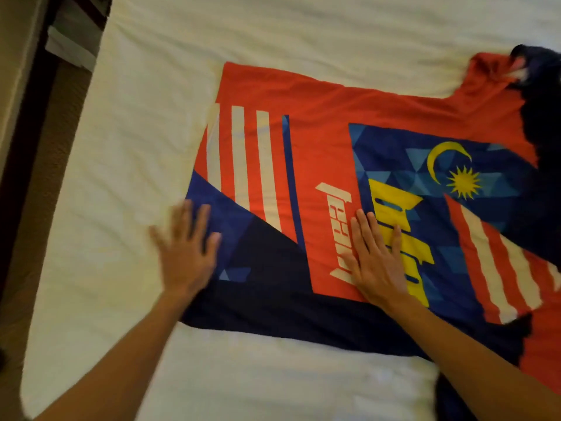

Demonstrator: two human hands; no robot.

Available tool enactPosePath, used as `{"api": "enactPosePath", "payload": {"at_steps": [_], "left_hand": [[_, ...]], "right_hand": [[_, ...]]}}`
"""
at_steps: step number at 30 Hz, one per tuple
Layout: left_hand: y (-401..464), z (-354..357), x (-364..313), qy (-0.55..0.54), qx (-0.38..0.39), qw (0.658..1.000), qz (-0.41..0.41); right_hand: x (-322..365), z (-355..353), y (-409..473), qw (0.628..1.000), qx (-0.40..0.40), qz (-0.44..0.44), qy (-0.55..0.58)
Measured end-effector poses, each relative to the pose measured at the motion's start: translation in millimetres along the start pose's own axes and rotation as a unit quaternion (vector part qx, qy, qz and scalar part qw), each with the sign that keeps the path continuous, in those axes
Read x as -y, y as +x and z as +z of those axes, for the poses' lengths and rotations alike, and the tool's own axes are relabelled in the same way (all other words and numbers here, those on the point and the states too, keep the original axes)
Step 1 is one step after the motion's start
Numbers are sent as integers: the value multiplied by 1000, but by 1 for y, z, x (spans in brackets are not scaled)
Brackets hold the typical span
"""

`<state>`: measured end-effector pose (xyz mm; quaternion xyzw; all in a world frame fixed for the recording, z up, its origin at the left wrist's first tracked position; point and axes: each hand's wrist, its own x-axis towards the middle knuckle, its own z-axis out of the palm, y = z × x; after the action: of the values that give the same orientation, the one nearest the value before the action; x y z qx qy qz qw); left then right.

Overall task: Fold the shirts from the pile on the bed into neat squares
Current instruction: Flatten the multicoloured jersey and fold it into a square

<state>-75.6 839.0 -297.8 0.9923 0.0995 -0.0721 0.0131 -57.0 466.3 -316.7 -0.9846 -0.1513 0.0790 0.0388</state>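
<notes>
A red, blue and navy shirt (321, 138) with white stripes, yellow lettering and a crescent-and-star print lies spread flat across the white bed (136, 123), its hem to the left and its collar end to the right. My left hand (185, 253) lies flat with spread fingers at the hem's lower left corner, partly on the sheet, and is blurred. My right hand (376, 259) presses flat on the middle of the shirt, over the white and yellow lettering. A dark navy garment (543, 110) overlaps the shirt's right end.
The bed's left edge runs along a dark wooden frame (27, 141) and a brownish floor or wall strip. White sheet stretches above and below the shirt. Dark fabric (455, 399) also shows at the bottom right under my right forearm.
</notes>
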Motion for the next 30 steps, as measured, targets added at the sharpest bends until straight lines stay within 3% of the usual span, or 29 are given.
{"api": "enactPosePath", "payload": {"at_steps": [2, 4, 6, 8, 10, 13, 16, 17, 18, 21, 25, 28, 30], "left_hand": [[-7, -14, 27, -25, -29, 994, -100], [-21, -26, -13, -75, -68, 990, -93], [-46, -30, -87, -125, -56, 990, 38], [-78, -16, -146, -93, -1, 973, 210], [-93, 1, -151, -47, 24, 962, 267], [-103, 19, -71, -11, 25, 991, 131], [-119, 1, 3, -6, 12, 994, -112], [-124, -6, 2, -6, 7, 988, -156], [-127, -12, -15, -10, -11, 989, -150], [-135, -16, -125, -95, -19, 994, 59], [-139, 0, -295, -187, 35, 945, 267], [-140, 25, -346, -132, 66, 943, 300], [-146, 38, -347, -80, 62, 954, 282]], "right_hand": [[-5, 1, 0, 1000, 1, -9, -17], [3, 1, 2, 1000, -5, 10, -18], [9, 2, 1, 1000, -11, 23, -9], [5, 1, -7, 1000, -3, 20, 5], [-7, -1, -24, 1000, 9, 7, 13], [-32, -2, -61, 999, 24, 14, 20], [-47, -4, -93, 998, 23, 51, 27], [-48, -4, -101, 998, 21, 57, 35], [-49, -5, -107, 997, 18, 61, 52], [-56, -15, -118, 990, -27, 87, 105], [-98, -26, -132, 975, -48, 175, 127], [-161, -12, -171, 948, -1, 304, 99], [-200, -6, -210, 872, -5, 478, 106]]}}
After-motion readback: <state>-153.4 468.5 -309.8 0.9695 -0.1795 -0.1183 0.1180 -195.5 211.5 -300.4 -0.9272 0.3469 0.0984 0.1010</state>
